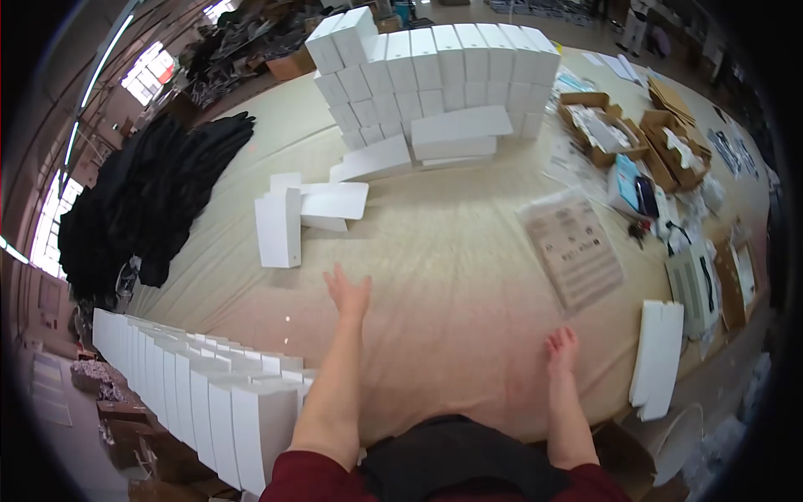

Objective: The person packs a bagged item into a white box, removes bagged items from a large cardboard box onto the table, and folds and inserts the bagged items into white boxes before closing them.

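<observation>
White oblong cardboard box (pixel 278 227) apparently draws my reach, left hand (pixel 348 294) spread, right hand (pixel 563 348) curled, grip unclear; grasping requires stretching farther.

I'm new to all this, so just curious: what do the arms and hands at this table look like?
They are a person's, without cables or machine parts. The left hand and right hand wear no gloves, and I see no watch. The sleeves are short and dark red, beside a black garment, perhaps an apron.
</observation>
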